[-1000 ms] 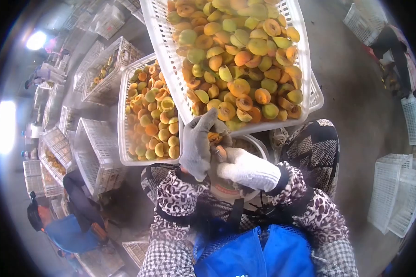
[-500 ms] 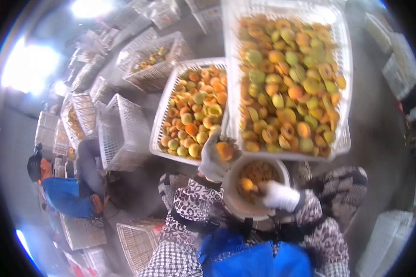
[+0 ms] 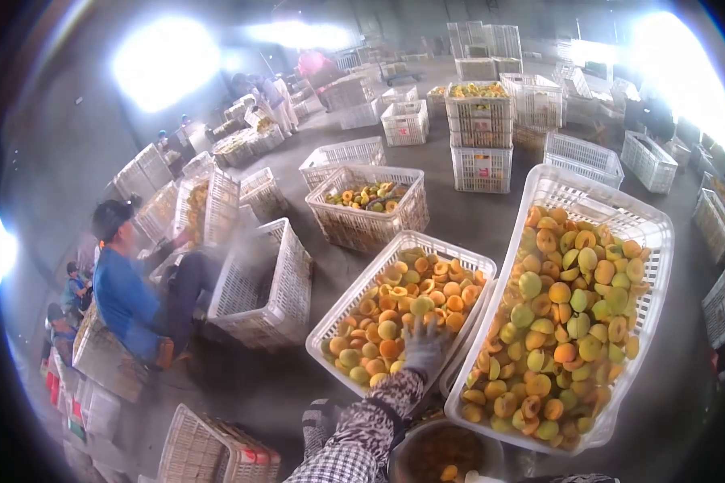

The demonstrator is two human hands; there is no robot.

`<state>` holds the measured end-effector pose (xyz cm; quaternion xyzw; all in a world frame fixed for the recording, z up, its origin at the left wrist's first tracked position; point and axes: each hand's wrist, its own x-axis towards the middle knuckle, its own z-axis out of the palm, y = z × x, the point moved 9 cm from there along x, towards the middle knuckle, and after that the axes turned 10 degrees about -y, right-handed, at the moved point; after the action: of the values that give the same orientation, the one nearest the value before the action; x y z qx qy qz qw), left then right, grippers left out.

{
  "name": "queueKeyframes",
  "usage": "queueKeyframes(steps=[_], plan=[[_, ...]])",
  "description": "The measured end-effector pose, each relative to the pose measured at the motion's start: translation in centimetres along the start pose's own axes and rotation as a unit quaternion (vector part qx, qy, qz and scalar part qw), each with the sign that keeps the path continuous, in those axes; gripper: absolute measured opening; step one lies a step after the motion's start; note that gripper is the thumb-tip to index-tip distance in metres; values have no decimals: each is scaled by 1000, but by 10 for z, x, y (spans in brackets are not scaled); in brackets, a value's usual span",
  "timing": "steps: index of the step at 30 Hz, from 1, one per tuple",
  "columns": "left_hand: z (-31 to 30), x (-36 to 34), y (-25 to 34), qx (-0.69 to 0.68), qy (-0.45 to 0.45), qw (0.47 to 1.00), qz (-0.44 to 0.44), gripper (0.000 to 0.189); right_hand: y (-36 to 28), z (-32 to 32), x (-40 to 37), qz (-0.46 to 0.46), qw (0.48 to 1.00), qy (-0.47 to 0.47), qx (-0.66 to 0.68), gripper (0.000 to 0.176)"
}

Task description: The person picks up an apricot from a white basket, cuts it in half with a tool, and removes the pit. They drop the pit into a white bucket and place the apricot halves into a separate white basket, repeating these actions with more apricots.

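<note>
My left hand, in a grey glove, reaches into the white crate of apricots in front of me. Its fingers are spread over the fruit at the crate's near right side. To the right, a larger white crate holds many cut apricot halves, some green, some orange. Below my left wrist stands a bucket with orange pieces inside, partly cut off by the frame. Only a sliver of my right hand, in a white glove, shows at the bottom edge; its fingers cannot be made out.
A person in blue sits at the left beside a white crate. A further crate of fruit stands beyond mine. Stacked crates rise at the back, with several people farther off. Another crate lies near my left.
The view has tilted up. My left hand, which held an apricot piece near the bucket, has moved into the left crate, and that piece is no longer seen in it. My right hand has nearly left the frame.
</note>
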<state>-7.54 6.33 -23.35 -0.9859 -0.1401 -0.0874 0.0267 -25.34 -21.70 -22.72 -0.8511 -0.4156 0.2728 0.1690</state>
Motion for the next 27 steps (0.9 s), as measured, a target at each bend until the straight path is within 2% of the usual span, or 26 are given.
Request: queueKeyframes(steps=[1,2,3,4,5,7,8,9,10,11,12,13,14,15,16,17,18,19,20,21,23,24,25,27], plan=[[0,11,-9,-1,1,1000,-27,39,1,0,0,14,999,-33,19,29],[13,27,-15,11,-77,995,-64,41,2,-1,-3,30,997,-65,38,30],[20,37,-17,53,-137,988,-57,44,3,-5,-4,32,995,-60,72,32],[26,46,-21,71,-177,981,-39,48,2,-13,-6,23,997,-18,70,29],[15,48,-26,86,-167,981,-48,51,2,-18,-9,7,997,38,69,32],[5,47,-42,24,-305,950,-59,55,-8,-6,-16,-136,990,26,-27,30],[20,64,-67,69,-228,970,-48,51,-8,4,-22,-38,982,38,-184,32],[33,78,-90,113,-148,982,-43,47,4,10,-22,17,991,23,-131,27],[-52,58,-69,-63,11,994,-91,34,15,16,-25,74,994,13,-78,24],[-141,27,-42,-236,190,950,-75,22,26,23,-30,131,991,8,-28,21],[-178,21,-25,-277,248,928,-6,18,44,48,-28,107,992,-27,64,20],[-209,6,-2,-324,275,904,42,18,54,60,-38,113,990,-41,71,21],[-226,-1,18,-328,265,905,50,18,58,63,-44,118,989,-51,76,21],[-239,-9,58,-353,204,898,169,20,38,9,-59,132,985,-20,107,23],[-242,-22,96,-371,141,874,281,24,57,60,-60,-31,990,124,53,22],[-235,-27,130,-308,85,896,309,26,111,155,-34,180,983,-11,34,21],[-216,-28,163,-235,32,911,336,28,104,132,-38,142,988,9,55,21],[-187,-21,182,-202,-49,933,295,32,94,106,-42,104,991,26,75,21],[-156,-18,195,-167,-128,946,248,36,94,113,-44,105,991,28,76,21],[-151,-21,212,-166,-129,945,251,36,86,122,-43,120,968,19,-218,21],[-110,-24,216,-70,-278,952,108,43,79,103,-41,120,979,16,-162,20],[-100,-27,223,-64,-280,951,113,43,76,92,-40,120,984,14,-134,19],[-90,-28,226,-82,-258,957,101,46,67,77,-42,102,976,94,-167,19],[-95,-25,227,-136,-216,964,76,51,15,-75,-75,169,964,156,-134,20]])
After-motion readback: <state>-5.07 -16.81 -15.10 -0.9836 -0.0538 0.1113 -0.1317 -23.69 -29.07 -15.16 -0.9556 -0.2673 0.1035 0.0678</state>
